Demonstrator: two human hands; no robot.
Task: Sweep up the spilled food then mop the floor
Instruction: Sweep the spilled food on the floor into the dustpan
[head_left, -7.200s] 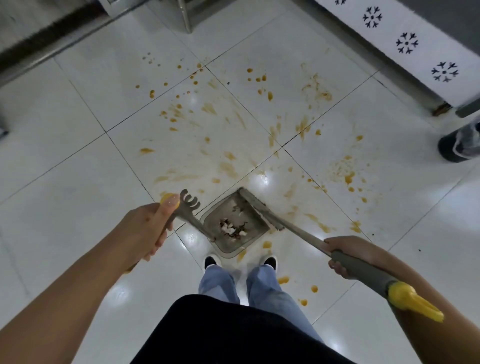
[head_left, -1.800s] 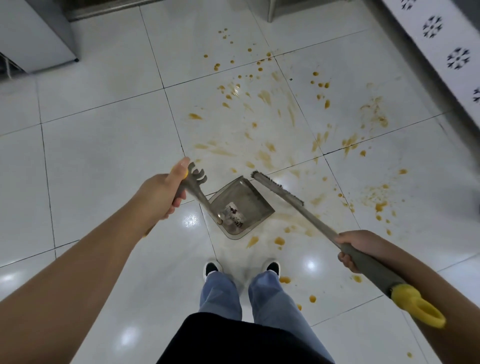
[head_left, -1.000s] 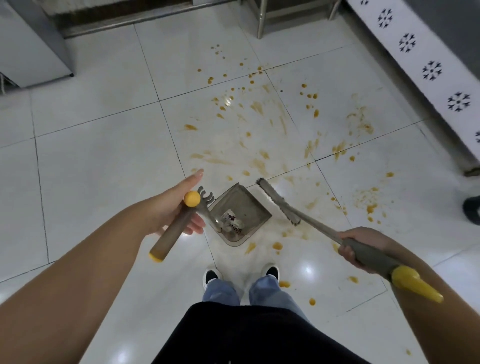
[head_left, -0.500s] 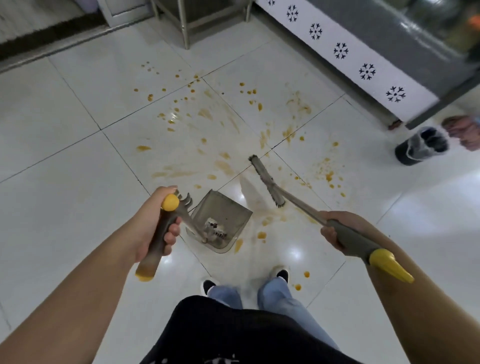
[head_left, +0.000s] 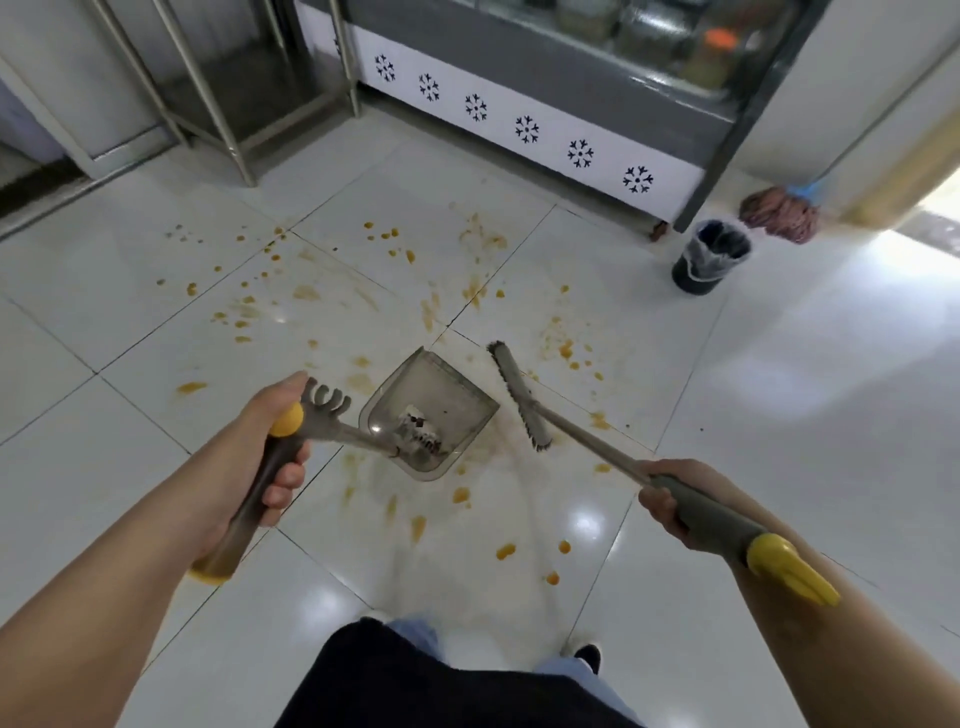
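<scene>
Over the white tile floor (head_left: 130, 499), left hand (head_left: 260, 447) was wrapped around the dustpan (head_left: 431, 410) handle, pan tilted, swept scraps (head_left: 418, 434) lying at its low end near the handle. Right hand (head_left: 675, 499) gripped the broom (head_left: 519, 400) handle, brush head just right of the pan. Orange sauce splatters (head_left: 467, 296) spread across tiles ahead and near the feet. Black bin (head_left: 709, 257) and mop (head_left: 779, 215) sat far right by the cabinet (head_left: 519, 67).
</scene>
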